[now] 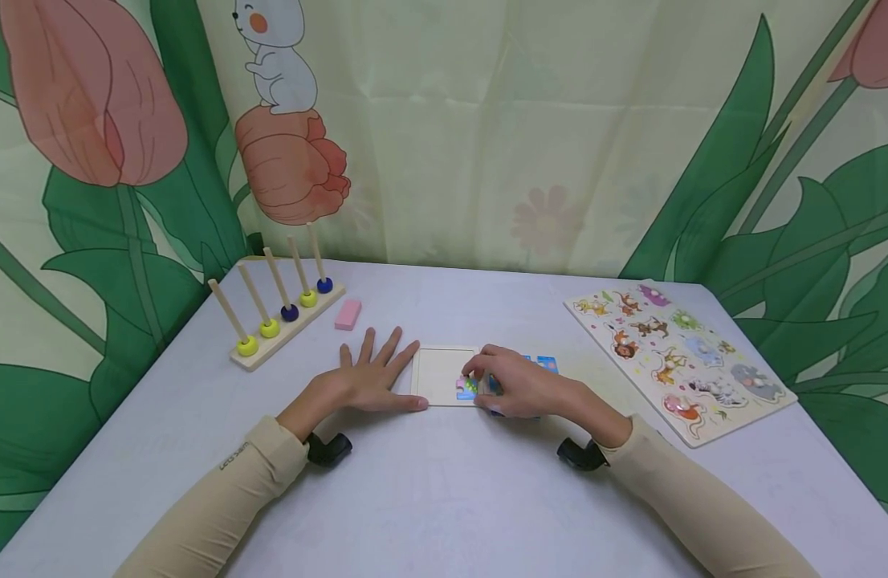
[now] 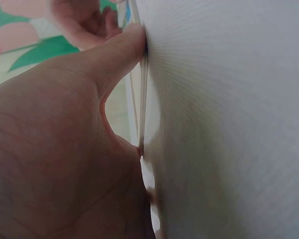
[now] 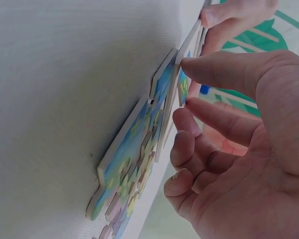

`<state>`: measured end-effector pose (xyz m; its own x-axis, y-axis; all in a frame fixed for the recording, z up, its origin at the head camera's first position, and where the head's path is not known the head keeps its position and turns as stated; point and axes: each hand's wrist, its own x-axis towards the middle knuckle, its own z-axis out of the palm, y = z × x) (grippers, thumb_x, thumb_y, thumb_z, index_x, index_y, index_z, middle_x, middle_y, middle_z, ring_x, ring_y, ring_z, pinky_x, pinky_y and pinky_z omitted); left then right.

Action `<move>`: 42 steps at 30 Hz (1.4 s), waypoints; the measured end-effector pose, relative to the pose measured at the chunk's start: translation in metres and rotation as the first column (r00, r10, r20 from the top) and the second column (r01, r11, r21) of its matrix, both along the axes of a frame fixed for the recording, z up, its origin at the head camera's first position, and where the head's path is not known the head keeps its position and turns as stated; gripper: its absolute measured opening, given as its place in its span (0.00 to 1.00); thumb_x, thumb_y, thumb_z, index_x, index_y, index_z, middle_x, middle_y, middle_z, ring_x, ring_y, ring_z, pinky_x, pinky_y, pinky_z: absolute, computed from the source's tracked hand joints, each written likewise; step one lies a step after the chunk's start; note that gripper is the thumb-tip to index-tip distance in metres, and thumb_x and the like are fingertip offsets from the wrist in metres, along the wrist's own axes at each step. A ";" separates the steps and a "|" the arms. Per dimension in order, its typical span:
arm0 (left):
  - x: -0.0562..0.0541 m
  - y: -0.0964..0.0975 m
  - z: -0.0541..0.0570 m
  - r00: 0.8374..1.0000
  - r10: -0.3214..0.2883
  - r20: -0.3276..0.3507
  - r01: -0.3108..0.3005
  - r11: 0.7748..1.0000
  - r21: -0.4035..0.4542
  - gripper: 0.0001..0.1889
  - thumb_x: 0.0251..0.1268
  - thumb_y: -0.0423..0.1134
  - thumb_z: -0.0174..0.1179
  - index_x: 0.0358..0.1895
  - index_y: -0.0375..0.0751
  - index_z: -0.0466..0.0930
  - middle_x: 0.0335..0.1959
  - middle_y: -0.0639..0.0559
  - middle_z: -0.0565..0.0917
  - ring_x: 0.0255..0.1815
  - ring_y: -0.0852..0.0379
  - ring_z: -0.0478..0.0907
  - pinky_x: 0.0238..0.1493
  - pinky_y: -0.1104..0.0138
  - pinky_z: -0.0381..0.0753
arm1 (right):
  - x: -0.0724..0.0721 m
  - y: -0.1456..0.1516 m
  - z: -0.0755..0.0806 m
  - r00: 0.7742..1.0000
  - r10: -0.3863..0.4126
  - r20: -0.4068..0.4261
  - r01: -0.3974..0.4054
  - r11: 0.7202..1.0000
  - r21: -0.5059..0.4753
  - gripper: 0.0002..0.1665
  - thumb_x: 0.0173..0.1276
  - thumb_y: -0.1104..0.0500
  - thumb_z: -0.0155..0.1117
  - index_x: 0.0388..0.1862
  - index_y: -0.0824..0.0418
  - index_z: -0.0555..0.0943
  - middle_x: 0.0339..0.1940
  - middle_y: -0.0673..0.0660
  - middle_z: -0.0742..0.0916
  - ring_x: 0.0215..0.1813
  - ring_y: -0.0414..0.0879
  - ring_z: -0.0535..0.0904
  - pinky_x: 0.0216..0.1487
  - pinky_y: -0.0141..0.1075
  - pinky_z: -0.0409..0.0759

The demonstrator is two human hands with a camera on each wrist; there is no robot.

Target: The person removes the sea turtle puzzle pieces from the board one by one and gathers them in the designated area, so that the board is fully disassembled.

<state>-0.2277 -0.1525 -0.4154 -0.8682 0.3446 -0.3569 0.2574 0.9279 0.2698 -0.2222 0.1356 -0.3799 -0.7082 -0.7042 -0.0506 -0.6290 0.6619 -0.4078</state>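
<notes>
A shallow wooden puzzle tray (image 1: 435, 377) lies flat on the table between the hands. My left hand (image 1: 375, 384) rests with fingers spread, its thumb and index finger against the tray's left side; the left wrist view shows the thumb at the tray's near edge. Over the tray's right part, my right hand (image 1: 519, 381) pinches a colourful jigsaw piece (image 3: 183, 85) between thumb and index finger, with the other fingers curled loosely. Pink, green and blue patches show on the piece (image 1: 466, 388) inside the tray. More jigsaw pieces (image 3: 127, 154) lie right of the tray, partly hidden under the right hand.
A wooden peg stand (image 1: 292, 325) with yellow and blue beads stands at the back left. Close by lies a pink block (image 1: 348, 314). An animal puzzle board (image 1: 678, 361) occupies the right side. A printed curtain (image 1: 444, 160) hangs behind the table.
</notes>
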 end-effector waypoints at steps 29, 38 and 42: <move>-0.001 0.000 -0.001 1.000 0.002 -0.005 -0.002 1.000 0.002 0.58 0.63 0.81 0.53 0.88 0.64 0.35 0.90 0.51 0.25 0.88 0.30 0.17 0.77 0.22 0.28 | 0.001 -0.003 -0.001 0.999 -0.040 -0.011 0.040 0.999 -0.001 0.20 0.70 0.57 0.73 0.60 0.56 0.84 0.48 0.51 0.84 0.50 0.44 0.79 0.60 0.43 0.81; -0.004 -0.002 -0.004 1.000 -0.007 0.009 0.007 1.000 0.004 0.60 0.61 0.84 0.52 0.88 0.64 0.33 0.90 0.51 0.23 0.87 0.31 0.15 0.77 0.22 0.27 | 0.004 0.009 -0.006 0.996 -0.087 -0.001 0.087 0.995 -0.046 0.19 0.70 0.57 0.72 0.58 0.55 0.84 0.46 0.50 0.84 0.49 0.45 0.80 0.55 0.40 0.80; -0.003 -0.002 -0.003 1.000 -0.011 0.009 0.011 1.000 0.001 0.59 0.62 0.83 0.51 0.88 0.65 0.32 0.89 0.52 0.23 0.87 0.31 0.15 0.78 0.22 0.26 | 0.007 0.017 -0.007 0.995 -0.098 -0.005 0.097 0.993 -0.060 0.18 0.69 0.59 0.72 0.58 0.56 0.84 0.46 0.51 0.84 0.45 0.44 0.78 0.48 0.35 0.77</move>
